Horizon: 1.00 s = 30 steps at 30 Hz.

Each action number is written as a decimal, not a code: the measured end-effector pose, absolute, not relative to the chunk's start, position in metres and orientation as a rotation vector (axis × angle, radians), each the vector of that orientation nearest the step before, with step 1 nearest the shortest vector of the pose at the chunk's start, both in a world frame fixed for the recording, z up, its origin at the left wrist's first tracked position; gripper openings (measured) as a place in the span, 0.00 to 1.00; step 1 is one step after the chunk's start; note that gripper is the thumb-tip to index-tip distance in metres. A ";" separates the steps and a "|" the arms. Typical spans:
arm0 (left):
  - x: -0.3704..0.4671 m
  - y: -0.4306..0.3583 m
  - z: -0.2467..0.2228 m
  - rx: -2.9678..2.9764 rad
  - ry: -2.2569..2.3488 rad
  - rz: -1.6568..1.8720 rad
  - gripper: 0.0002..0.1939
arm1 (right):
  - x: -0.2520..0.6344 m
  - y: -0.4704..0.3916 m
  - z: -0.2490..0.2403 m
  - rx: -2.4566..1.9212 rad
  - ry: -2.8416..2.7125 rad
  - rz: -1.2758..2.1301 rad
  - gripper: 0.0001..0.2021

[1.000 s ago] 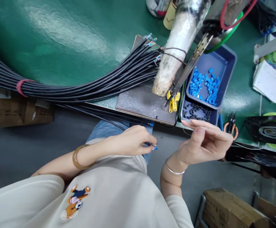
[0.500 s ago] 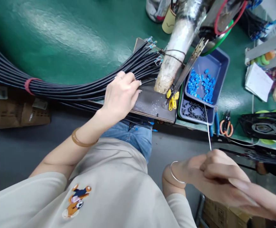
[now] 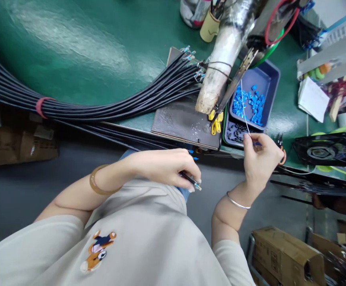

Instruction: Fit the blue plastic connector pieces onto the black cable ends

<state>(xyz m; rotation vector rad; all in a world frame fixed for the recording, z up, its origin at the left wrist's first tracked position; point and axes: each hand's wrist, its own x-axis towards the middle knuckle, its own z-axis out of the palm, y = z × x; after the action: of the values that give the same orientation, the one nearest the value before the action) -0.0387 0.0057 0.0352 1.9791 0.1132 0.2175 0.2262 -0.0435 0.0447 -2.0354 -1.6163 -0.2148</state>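
Observation:
My left hand point(image 3: 169, 167) is closed around a black cable point(image 3: 188, 178) in front of the bench edge, with the cable's stripped end and thin coloured wires poking out past the fingers. Between thumb and fingertips, my right hand point(image 3: 261, 159) pinches a thin white strand point(image 3: 243, 104) that runs up across the trays; what kind it is I cannot make out. A thick bundle of black cables point(image 3: 107, 111), bound by a red band point(image 3: 40, 108), lies along the bench with its stripped ends over a dark board point(image 3: 175, 121). Two cable ends with blue tips hang near my left hand.
A wrapped white tube point(image 3: 214, 79) slants over the board beside a yellow-handled metal tool point(image 3: 216, 122). A tray point(image 3: 273, 93) of blue connectors overlaps another of small black parts point(image 3: 234, 132). Rightward are a fan point(image 3: 324, 151) and papers point(image 3: 313, 99); cardboard boxes point(image 3: 288, 250) stand below.
My left hand has drawn a cable off the bundle, down toward my lap. My right hand has moved up and left to the trays, still pinching the white strand.

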 end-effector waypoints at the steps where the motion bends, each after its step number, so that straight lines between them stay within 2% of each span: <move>1: -0.036 0.002 0.029 1.994 0.209 0.281 0.06 | 0.222 -0.046 0.046 -2.011 -1.597 -0.203 0.10; 3: -0.030 -0.006 0.014 2.089 0.543 0.466 0.08 | 0.211 -0.052 0.048 -1.966 -1.560 -0.177 0.12; 5: -0.025 -0.016 0.000 2.233 0.785 0.515 0.14 | 0.200 -0.058 0.050 -1.929 -1.545 -0.151 0.12; 7: -0.021 -0.025 -0.009 2.401 0.847 0.380 0.16 | 0.193 -0.063 0.049 -1.901 -1.545 -0.128 0.12; 11: -0.016 -0.031 -0.013 2.554 0.806 0.132 0.15 | 0.184 -0.069 0.048 -1.866 -1.570 -0.084 0.11; 15: -0.020 -0.020 -0.006 2.095 0.782 0.534 0.08 | 0.176 -0.074 0.048 -1.765 -1.529 0.065 0.10; 17: -0.026 -0.012 0.001 1.696 0.761 0.635 0.12 | 0.170 -0.074 0.047 -1.702 -1.530 0.222 0.09; 19: -0.032 -0.006 0.008 1.397 0.662 0.597 0.17 | 0.165 -0.072 0.044 -1.643 -1.573 0.421 0.09; 23: -0.039 -0.001 0.017 1.104 0.568 0.509 0.19 | 0.152 -0.064 0.035 -1.551 -1.609 0.738 0.11; 26: -0.039 0.000 0.018 1.041 0.571 0.477 0.20 | 0.144 -0.060 0.030 -1.531 -1.539 0.765 0.09; 30: -0.037 -0.003 0.015 1.153 0.622 0.500 0.20 | 0.141 -0.058 0.028 -1.564 -1.477 0.770 0.11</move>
<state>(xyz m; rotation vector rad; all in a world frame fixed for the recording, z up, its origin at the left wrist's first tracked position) -0.0366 -0.0035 0.0154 1.1533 0.6215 0.5001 0.1413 -0.0578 0.0277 -1.5637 -1.4770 0.7700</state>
